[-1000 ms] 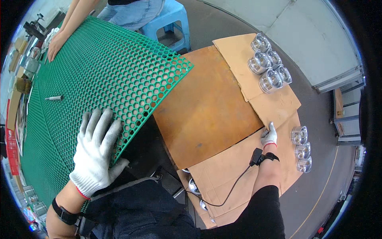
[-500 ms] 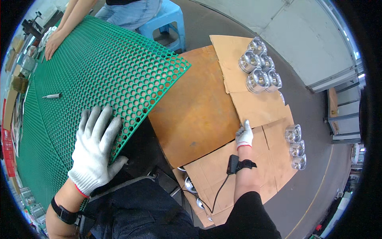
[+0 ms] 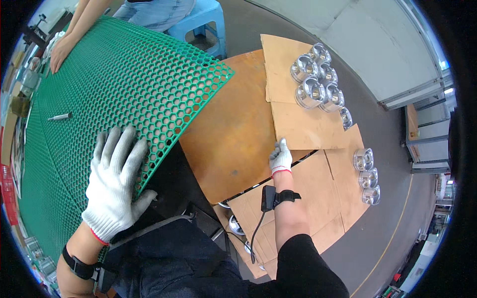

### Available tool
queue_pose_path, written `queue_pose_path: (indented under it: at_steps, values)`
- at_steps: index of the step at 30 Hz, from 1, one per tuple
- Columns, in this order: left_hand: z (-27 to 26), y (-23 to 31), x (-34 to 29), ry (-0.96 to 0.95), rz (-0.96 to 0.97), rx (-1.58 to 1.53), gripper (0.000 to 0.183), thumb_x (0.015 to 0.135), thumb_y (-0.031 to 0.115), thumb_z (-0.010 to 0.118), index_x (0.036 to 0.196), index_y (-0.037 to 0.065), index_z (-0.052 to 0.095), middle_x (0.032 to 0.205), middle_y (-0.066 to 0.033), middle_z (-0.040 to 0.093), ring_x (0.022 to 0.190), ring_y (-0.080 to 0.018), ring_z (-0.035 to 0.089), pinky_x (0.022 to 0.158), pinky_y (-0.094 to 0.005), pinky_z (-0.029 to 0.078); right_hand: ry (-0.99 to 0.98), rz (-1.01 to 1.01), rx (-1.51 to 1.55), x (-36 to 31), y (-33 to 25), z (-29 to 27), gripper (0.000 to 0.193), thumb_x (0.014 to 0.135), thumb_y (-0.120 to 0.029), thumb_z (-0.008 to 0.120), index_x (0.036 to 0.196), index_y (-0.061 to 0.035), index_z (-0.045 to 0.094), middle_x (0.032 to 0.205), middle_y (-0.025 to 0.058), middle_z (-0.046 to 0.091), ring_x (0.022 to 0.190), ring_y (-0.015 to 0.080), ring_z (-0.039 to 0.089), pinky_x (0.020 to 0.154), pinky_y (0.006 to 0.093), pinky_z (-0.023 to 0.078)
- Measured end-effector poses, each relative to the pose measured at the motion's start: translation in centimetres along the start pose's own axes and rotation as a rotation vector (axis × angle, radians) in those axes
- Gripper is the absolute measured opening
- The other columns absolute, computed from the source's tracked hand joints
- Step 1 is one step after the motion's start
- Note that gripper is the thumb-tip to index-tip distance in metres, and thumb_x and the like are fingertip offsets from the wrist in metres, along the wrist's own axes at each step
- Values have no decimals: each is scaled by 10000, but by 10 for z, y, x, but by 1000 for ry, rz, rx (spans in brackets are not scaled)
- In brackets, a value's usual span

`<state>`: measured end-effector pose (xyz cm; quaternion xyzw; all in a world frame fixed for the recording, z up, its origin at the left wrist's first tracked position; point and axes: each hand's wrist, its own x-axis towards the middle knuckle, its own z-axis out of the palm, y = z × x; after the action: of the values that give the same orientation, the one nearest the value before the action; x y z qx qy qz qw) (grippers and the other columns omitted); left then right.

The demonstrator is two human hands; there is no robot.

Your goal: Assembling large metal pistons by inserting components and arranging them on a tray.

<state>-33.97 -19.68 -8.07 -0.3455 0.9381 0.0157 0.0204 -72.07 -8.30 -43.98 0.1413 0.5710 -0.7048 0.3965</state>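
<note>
My left hand [image 3: 112,184], in a white glove with grey fingertips, rests with spread fingers on a green honeycomb mat [image 3: 164,79] at its near edge. My right hand [image 3: 280,159], gloved the same way, pinches the near left corner of a cardboard sheet [image 3: 303,126]. On that sheet's right side stand several shiny metal pistons [image 3: 310,93]. The sheet overlaps a brown board [image 3: 233,131] on its left and a lower cardboard piece [image 3: 318,184] toward me. A slim metal pin-like tool [image 3: 60,117] lies on the mat.
More pistons [image 3: 368,179] stand along the lower cardboard's right edge. Others peek from under the cardboard near my lap. Across the mat, another person's hands [image 3: 60,52] rest at its far left edge, beside a blue stool [image 3: 206,22]. A cable hangs from my right wrist strap [image 3: 287,196].
My right hand has moved left, dragging the cardboard sheet and its pistons with it over the brown board. Another piston shows more fully at the sheet's right edge. My left hand stays on the mat.
</note>
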Motion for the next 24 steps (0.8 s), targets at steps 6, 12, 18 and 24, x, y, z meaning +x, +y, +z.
queue_pose_path:
  at_steps: [6, 12, 18, 24]
  values:
    - [3, -2, 2, -29, 18, -16, 1048, 520, 191, 821, 1446, 39, 354, 1508, -242, 326, 1406, -460, 291, 1170, -607, 186, -62, 282, -141, -12, -21, -11, 321, 958, -407, 621, 861, -102, 603, 598, -21, 515, 491, 87, 457, 430, 261, 334]
    - [-3, -2, -2, -56, -10, 12, 1036, 538, 184, 791, 1455, 30, 337, 1517, -267, 307, 1407, -498, 274, 1163, -612, 189, 43, -436, -1441, 19, -147, 0, 367, 911, -401, 612, 1020, -62, 702, 844, 196, 702, 799, 353, 672, 762, 438, 527]
    - [0, -3, 0, -109, -24, 10, 1053, 509, 231, 805, 1435, 32, 343, 1499, -295, 312, 1382, -549, 283, 1124, -668, 218, 257, -889, -1589, 110, -232, 18, 538, 949, -466, 542, 1377, -140, 545, 1472, 230, 424, 1334, 397, 432, 1083, 454, 372]
    - [-4, -8, 2, -157, -16, -31, 1073, 509, 272, 826, 1430, 43, 323, 1465, -327, 327, 1346, -578, 318, 1070, -738, 231, 93, -316, -1359, 160, -246, 59, 723, 957, -461, 533, 1570, -246, 216, 1462, 93, 442, 1121, 248, 581, 737, 367, 528]
